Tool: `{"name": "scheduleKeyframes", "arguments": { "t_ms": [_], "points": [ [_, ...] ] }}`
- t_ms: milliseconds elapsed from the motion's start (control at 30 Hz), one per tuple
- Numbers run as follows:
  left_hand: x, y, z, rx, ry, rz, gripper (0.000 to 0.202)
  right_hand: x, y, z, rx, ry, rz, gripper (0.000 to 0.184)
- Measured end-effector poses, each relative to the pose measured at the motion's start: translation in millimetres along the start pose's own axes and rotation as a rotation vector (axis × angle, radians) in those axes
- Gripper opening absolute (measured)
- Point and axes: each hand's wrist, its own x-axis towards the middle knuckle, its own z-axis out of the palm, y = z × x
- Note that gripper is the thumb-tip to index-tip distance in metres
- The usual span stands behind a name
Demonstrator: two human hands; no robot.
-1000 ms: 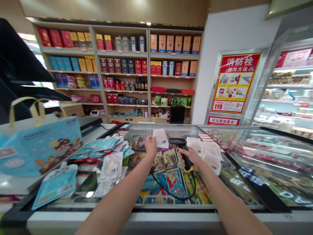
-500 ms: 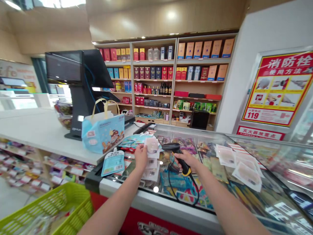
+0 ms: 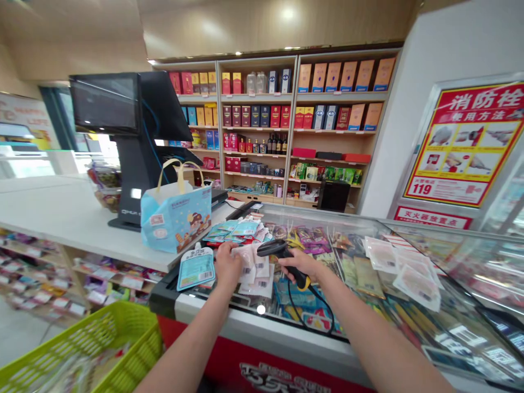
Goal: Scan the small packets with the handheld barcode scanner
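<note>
My right hand [image 3: 306,266] is wrapped round a black barcode scanner [image 3: 275,249] with yellow trim. The scanner's head points left, over several flat whitish packets [image 3: 257,288] with barcodes on the glass top. At the left edge of that group, my left hand [image 3: 228,267] pinches a similar pale packet [image 3: 245,257]; its fingertips are partly hidden. Left of this hand lies a blue and white spouted pouch [image 3: 197,268]. Just beyond it is a heap of blue and white pouches [image 3: 237,229].
A glass-topped freezer [image 3: 286,322] full of wrapped goods spans the front. More pale packets [image 3: 415,281] lie at its right. A blue carrier bag [image 3: 176,218] stands beside a till screen [image 3: 106,103] on the counter. A green basket [image 3: 135,322] sits low at left.
My left hand has moved slightly left and down with the pale packet, which now lies lower beside the others. The scanner has shifted a little left, closer to the packets.
</note>
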Motion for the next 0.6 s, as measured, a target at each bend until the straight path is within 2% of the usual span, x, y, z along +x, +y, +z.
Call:
{"name": "scheduleKeyframes", "arguments": {
  "t_ms": [133,267,433,600],
  "points": [
    [-1,8,9.7,0.024,-0.003,0.120,0.013,-11,-2,-15,0.024,0.085,-0.010,0.038],
    [-4,29,38.6,-0.058,-0.101,0.236,0.011,-30,-3,-40,0.096,0.230,-0.050,0.039],
    [-28,81,104.1,-0.149,-0.314,0.290,0.013,-61,5,-79,0.199,0.400,-0.100,0.041],
    [-83,138,181.8,-0.149,-0.576,0.322,0.014,-97,14,-122,0.240,0.585,-0.188,0.043]
  ]
}}
